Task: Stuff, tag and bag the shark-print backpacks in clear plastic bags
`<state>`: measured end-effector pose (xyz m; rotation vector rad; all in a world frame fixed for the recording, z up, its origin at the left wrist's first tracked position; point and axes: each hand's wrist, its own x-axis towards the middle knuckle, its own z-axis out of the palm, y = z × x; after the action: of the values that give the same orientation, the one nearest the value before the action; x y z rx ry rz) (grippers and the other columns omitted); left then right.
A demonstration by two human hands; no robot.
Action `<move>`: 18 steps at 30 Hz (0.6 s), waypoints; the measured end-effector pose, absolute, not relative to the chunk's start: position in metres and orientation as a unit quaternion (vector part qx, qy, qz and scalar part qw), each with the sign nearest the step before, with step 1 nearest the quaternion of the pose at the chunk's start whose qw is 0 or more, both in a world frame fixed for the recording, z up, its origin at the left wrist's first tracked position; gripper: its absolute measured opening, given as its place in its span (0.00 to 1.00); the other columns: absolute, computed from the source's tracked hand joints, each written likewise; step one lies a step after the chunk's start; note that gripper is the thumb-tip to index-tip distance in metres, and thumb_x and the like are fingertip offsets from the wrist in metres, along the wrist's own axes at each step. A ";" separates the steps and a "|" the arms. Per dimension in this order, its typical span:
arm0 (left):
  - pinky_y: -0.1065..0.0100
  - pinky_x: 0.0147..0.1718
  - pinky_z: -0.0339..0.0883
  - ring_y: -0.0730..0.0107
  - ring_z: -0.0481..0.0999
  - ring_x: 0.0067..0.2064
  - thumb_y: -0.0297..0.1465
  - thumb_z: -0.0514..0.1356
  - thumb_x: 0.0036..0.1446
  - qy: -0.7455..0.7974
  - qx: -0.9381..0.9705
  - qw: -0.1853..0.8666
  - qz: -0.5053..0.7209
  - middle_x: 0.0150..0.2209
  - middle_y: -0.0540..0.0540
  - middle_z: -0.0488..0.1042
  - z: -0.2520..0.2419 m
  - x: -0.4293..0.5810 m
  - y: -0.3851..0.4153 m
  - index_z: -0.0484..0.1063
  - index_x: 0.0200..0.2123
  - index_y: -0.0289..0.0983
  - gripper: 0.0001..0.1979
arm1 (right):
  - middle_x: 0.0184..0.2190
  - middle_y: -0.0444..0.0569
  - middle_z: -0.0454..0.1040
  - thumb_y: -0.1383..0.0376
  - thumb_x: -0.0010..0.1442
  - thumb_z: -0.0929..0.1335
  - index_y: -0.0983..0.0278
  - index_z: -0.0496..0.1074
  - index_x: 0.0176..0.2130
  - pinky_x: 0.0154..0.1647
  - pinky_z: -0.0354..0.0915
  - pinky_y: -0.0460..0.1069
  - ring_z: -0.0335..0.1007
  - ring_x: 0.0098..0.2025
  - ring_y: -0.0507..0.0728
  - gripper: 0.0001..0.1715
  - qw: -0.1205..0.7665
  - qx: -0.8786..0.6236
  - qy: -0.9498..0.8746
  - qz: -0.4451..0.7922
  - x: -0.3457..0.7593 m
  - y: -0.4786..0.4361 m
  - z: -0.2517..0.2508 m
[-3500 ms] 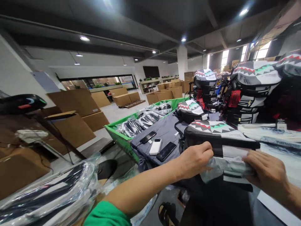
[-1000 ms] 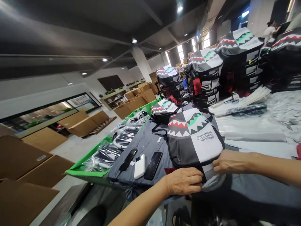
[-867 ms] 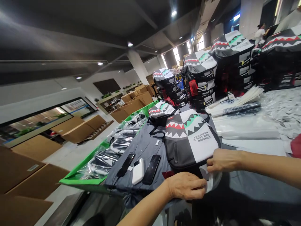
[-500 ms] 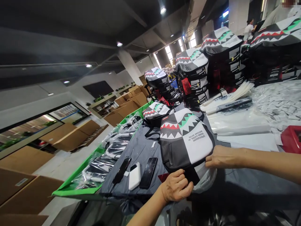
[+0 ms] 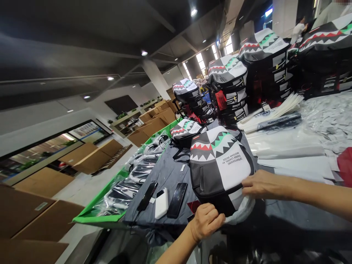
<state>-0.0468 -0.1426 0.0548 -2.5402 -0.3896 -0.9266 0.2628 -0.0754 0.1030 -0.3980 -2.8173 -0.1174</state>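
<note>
My left hand [image 5: 206,222] is curled closed at the lower edge of the grey-and-white sling bag [image 5: 226,169] with the red-and-green shark-tooth print, its fingers bunched so that I can't tell whether they pinch bag or plastic. My right hand [image 5: 264,184] lies with its fingers together and nearly straight against the bag's right edge, with no pinch showing. Crinkled clear plastic film [image 5: 240,212] gathers under the bag's lower end. From here, working at that edge looks right: the printed panel lies flat. The bag rests on a grey cloth [image 5: 167,172], just beside a black smartphone [image 5: 176,200] and a white power bank [image 5: 161,202]. Left of the bag sits a green-rimmed bin [image 5: 96,219] of plastic-wrapped black items [image 5: 121,192], and farther off rise stacks of shark-print bags [image 5: 227,88].
</note>
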 end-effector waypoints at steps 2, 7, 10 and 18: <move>0.70 0.24 0.57 0.75 0.59 0.22 0.24 0.55 0.67 -0.138 -0.906 0.208 -0.341 0.19 0.55 0.61 0.056 -0.049 -0.145 0.72 0.36 0.34 0.07 | 0.28 0.41 0.68 0.78 0.61 0.63 0.62 0.67 0.31 0.23 0.41 0.50 0.58 0.25 0.50 0.13 0.160 -0.143 -0.976 -0.046 0.268 -0.077 0.100; 0.68 0.32 0.66 0.75 0.60 0.23 0.26 0.54 0.69 -0.117 -0.926 0.182 -0.311 0.19 0.55 0.62 0.053 -0.053 -0.158 0.74 0.36 0.33 0.10 | 0.28 0.42 0.65 0.78 0.66 0.57 0.61 0.65 0.32 0.25 0.46 0.50 0.56 0.25 0.51 0.18 0.244 -0.129 -0.957 -0.087 0.271 -0.086 0.081; 0.67 0.31 0.65 0.74 0.61 0.23 0.24 0.52 0.68 -0.111 -0.923 0.177 -0.322 0.19 0.54 0.63 0.049 -0.051 -0.168 0.74 0.37 0.32 0.11 | 0.29 0.43 0.66 0.76 0.68 0.58 0.61 0.64 0.32 0.29 0.50 0.50 0.58 0.28 0.52 0.16 0.293 -0.126 -0.942 -0.101 0.267 -0.092 0.068; 0.68 0.29 0.63 0.75 0.62 0.22 0.24 0.51 0.67 -0.129 -0.923 0.214 -0.293 0.19 0.55 0.64 0.043 -0.048 -0.173 0.73 0.36 0.33 0.11 | 0.28 0.42 0.64 0.73 0.72 0.57 0.60 0.65 0.32 0.30 0.53 0.48 0.58 0.28 0.52 0.17 0.334 -0.128 -0.932 -0.051 0.267 -0.081 0.052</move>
<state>-0.0483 -0.1730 0.0433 -2.5609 -0.3581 -0.8139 0.2675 -0.0810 0.0516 -0.3346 -2.4330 -0.1340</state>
